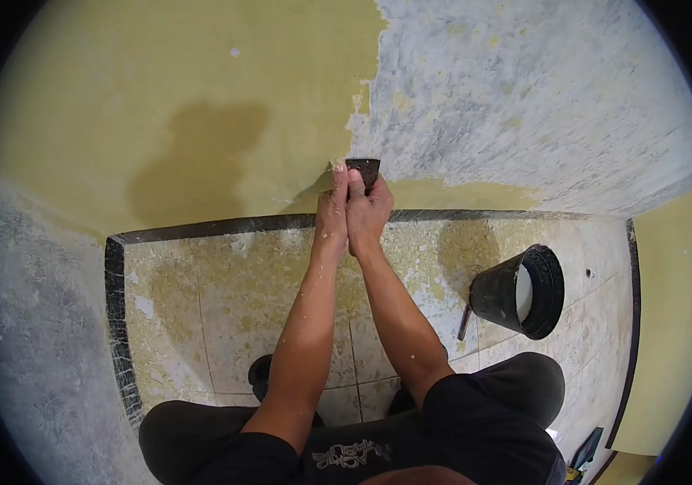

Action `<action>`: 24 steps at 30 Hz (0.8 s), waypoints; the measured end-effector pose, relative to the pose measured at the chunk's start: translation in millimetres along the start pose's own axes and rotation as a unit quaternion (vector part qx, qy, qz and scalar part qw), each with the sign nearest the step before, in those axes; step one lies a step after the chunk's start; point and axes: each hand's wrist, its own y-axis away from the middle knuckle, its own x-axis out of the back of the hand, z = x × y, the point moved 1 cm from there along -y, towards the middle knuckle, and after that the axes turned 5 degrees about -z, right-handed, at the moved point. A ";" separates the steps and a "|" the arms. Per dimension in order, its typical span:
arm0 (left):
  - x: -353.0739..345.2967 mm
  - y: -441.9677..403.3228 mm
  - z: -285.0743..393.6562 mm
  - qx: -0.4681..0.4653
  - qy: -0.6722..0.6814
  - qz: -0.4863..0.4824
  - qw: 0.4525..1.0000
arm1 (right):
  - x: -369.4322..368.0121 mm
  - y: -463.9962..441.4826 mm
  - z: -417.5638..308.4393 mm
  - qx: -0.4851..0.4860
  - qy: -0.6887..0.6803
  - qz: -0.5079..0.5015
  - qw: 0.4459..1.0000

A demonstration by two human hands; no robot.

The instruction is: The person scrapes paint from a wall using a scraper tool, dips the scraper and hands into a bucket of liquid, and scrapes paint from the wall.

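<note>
A dark, flat-bladed scraper (364, 168) rests against the yellow painted wall (297, 105), right where the paint meets a bared grey-white patch (475, 105). My right hand (369, 214) is closed round it, thumb pointing up along the blade. Pressed alongside is my left hand (331, 214), its fingers together at the scraper's left side and flecked with paint chips. The scraper's handle is hidden by my hands.
Paint flakes cover the tiled floor (233, 323) below a dark skirting strip (257, 226). To the right stands a black bucket (495, 293) with something white inside; a thin brown stick-like piece (465, 322) is beside it. A scraped grey wall (39, 323) stands at left.
</note>
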 end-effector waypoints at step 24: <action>25.5 -26.0 -29.3 -0.045 -0.087 0.024 0.995 | -6.4 9.6 25.8 0.001 0.025 0.048 0.999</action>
